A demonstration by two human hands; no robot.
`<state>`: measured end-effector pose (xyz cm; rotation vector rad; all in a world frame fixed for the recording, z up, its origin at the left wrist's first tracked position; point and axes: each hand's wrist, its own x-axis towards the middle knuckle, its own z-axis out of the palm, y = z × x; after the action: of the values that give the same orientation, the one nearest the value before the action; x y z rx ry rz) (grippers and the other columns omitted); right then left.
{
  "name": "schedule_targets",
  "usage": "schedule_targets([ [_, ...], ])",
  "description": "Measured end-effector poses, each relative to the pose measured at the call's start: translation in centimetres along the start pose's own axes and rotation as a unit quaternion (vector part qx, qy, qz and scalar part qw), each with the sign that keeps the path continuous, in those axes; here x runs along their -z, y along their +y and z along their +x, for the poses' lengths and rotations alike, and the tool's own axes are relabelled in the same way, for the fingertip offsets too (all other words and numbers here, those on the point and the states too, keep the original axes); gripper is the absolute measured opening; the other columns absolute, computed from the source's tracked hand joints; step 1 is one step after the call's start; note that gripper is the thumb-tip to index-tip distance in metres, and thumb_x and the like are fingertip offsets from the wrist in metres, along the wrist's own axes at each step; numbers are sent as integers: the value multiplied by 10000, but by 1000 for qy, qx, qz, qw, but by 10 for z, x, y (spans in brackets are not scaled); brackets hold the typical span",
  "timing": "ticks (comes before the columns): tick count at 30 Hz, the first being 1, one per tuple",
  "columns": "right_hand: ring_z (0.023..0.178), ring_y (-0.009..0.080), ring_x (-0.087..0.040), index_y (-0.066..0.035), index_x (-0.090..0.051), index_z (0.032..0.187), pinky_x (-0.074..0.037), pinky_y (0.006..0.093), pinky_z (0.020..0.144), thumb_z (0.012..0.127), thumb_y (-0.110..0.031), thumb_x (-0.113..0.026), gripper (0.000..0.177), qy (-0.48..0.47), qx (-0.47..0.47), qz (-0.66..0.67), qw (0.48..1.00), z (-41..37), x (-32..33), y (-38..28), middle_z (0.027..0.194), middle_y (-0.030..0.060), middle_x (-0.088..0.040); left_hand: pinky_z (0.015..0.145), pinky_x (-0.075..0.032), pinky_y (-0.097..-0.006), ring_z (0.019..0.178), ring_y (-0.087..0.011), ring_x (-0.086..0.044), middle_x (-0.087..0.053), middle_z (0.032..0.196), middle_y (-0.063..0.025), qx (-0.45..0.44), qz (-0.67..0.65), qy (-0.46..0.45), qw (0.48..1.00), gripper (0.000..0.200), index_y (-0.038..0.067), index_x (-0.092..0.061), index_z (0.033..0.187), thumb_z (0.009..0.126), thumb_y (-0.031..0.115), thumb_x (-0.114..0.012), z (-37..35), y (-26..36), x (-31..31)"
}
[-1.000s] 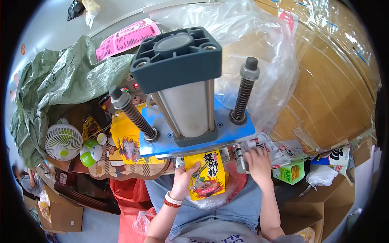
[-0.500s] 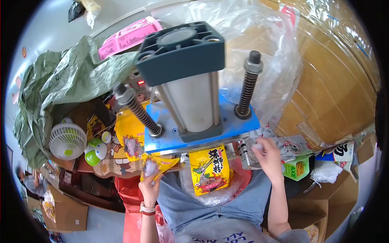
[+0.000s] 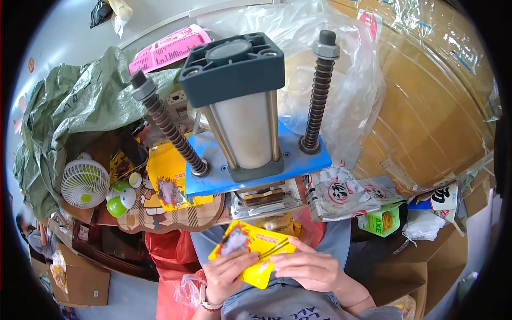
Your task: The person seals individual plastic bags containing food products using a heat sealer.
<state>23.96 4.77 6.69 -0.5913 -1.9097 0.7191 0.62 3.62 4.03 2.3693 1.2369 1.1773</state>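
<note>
A yellow rice-noodle pouch (image 3: 240,245) is held tilted above my lap, in front of the press. My left hand (image 3: 226,273) grips its lower left part, fingers closed over the front. At its right edge my right hand (image 3: 309,269) has thumb and fingers closed on the pouch. Behind it, more yellow packaging (image 3: 285,224) is partly hidden. A press with a blue plate (image 3: 213,181), a grey cylinder (image 3: 248,133) and spring-wound rods stands just beyond. Below the plate, a metal bar (image 3: 264,197) shows.
Yellow pouches (image 3: 165,178) lie on a patterned board left of the press. Silver-grey packets (image 3: 336,189) sit to the right, near a green AXE pack (image 3: 381,221). A white fan (image 3: 85,184) and a green-white toy (image 3: 121,200) stand left. A large carton (image 3: 426,122) fills the right.
My left hand has brought its yellow pouch rightward to the middle. My right hand has left the silver-grey packets and come to the pouch. My head view has shifted slightly.
</note>
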Motion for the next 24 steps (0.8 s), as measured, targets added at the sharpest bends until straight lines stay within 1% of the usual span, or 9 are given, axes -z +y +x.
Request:
schedule_targets([
  [3,1040,234,-704,-57,-705,942,-326,476,1148,754,39,-782,225,0,-104,110,989,5,3,9,987,71,-742,797,-582,-317,918,-267,-728,-748,989,-88,76,-148,-87,982,330,61,-744,1021,694,17,-758,3,-14,-16],
  [5,1052,214,-683,-50,-697,977,-307,444,1154,749,-39,-814,256,2,-191,109,976,-5,1,35,1000,57,-735,749,-568,-283,842,-206,-732,-749,961,-99,84,-183,-76,977,266,32,-744,1023,761,69,-773,-6,-35,-46],
  [7,1282,212,-530,-15,-677,1091,-333,429,1134,726,-9,-828,395,1,-276,86,957,-9,-1,53,1150,106,-690,675,-529,-243,762,-94,-674,-752,915,-51,281,-339,-120,890,216,11,-745,1021,858,151,-759,-24,-52,-77],
  [10,1280,246,-500,-26,-580,1269,-424,372,1031,703,-36,-840,623,121,-242,4,963,0,12,58,1313,129,-581,650,-505,-221,758,-45,-618,-735,886,-11,394,-418,-73,816,182,-1,-750,987,917,163,-717,-28,-62,-106],
  [15,1135,329,-594,-20,-600,1212,-439,371,988,831,-87,-726,407,125,-258,-194,938,7,66,71,1222,160,-618,725,-531,-251,817,-90,-669,-734,977,-61,503,-537,33,676,216,-55,-710,1029,917,130,-707,25,-68,-94],
  [17,1078,366,-599,-14,-605,1177,-465,396,934,843,-69,-674,345,155,-249,-275,916,1,60,122,1156,171,-618,775,-548,-277,865,-127,-684,-728,1023,-83,486,-549,53,678,201,-43,-691,1073,929,97,-676,34,-79,-97],
  [19,1022,389,-596,-6,-607,1136,-474,441,894,849,-33,-623,289,66,-224,-511,827,-11,59,169,1089,170,-615,809,-540,-278,916,-124,-675,-718,1059,-86,480,-571,40,665,211,-37,-684,1098,931,92,-671,32,-85,-100],
  [21,984,397,-599,-8,-606,1122,-479,462,866,835,-14,-618,287,47,-249,-485,837,-15,57,170,1063,170,-614,792,-538,-279,907,-123,-669,-714,1076,-84,479,-563,62,671,226,-39,-672,1121,934,89,-667,34,-81,-103],
  [24,934,397,-612,-15,-607,1101,-495,471,813,827,8,-619,276,42,-284,-422,860,-18,59,144,1040,174,-616,764,-530,-276,877,-118,-654,-690,952,-40,456,-325,1,829,218,-16,-641,1104,932,114,-672,31,-110,-69],
])
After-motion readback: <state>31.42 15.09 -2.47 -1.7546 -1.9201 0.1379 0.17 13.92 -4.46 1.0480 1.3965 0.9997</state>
